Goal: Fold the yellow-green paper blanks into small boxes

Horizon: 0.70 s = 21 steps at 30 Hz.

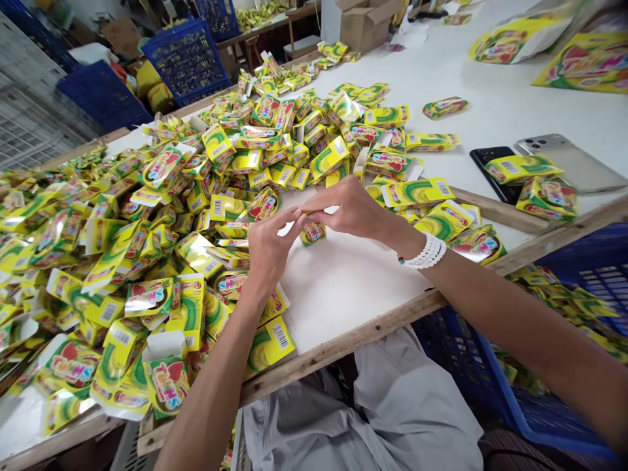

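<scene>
left hand (269,255) and right hand (350,209) hover close together over the white table top (353,294). both are narrow, with the fingers curled inward until the fingertips (314,204) almost meet. a white beaded bracelet (424,253) circles the right wrist. just under the fingertips, a small folded carton (313,232) sits near the edge of a big heap of matching cartons (122,242), which spreads across the left of the table. i cannot tell whether the fingers pinch that carton or some smaller piece.

these look like thin printed paperboard, so each should weigh almost nothing and stay fairly stiff along its folds, yet crush if squeezed across the middle. the glossy coating probably lets them slide over one another, so the heap may shift easily. a light pinch on two opposite flat faces seems the safest hold, since a loose white tab (161,345) would likely bend.

each carton has a shiny yellow ground, a green swirl and red lettering, and some show a black-and-white barcode (280,337). farther along the table lie a black phone (490,170) and a silver phone (574,160), and a blue plastic crate (186,59) stands beyond the far edge.
</scene>
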Each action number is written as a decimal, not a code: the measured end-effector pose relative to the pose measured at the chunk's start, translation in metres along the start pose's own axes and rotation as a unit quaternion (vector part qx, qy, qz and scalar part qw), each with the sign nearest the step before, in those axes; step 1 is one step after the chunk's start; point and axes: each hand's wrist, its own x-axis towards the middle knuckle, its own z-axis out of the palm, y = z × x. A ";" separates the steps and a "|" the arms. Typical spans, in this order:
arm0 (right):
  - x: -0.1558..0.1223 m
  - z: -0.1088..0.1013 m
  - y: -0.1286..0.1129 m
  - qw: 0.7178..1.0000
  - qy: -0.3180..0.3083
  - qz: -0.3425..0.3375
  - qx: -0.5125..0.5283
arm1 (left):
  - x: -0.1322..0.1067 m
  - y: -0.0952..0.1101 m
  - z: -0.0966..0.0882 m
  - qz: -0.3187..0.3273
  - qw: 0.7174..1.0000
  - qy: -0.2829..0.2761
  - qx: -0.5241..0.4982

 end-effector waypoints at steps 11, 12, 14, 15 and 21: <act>0.002 -0.006 -0.003 0.998 0.054 0.013 0.037 | 0.013 0.007 -0.020 -0.007 0.998 -0.062 0.001; 0.002 -0.006 -0.004 0.998 0.050 0.017 0.037 | 0.014 0.006 -0.022 0.003 0.997 -0.073 0.013; 0.003 -0.008 -0.007 0.998 0.037 0.037 0.039 | 0.016 0.005 -0.025 0.025 0.995 -0.088 0.035; 0.003 -0.008 -0.008 0.997 0.031 0.051 0.041 | 0.016 0.005 -0.026 0.034 0.994 -0.090 0.044; 0.002 -0.011 -0.012 0.991 -0.010 0.120 0.064 | 0.008 0.009 -0.016 0.059 0.993 -0.049 0.086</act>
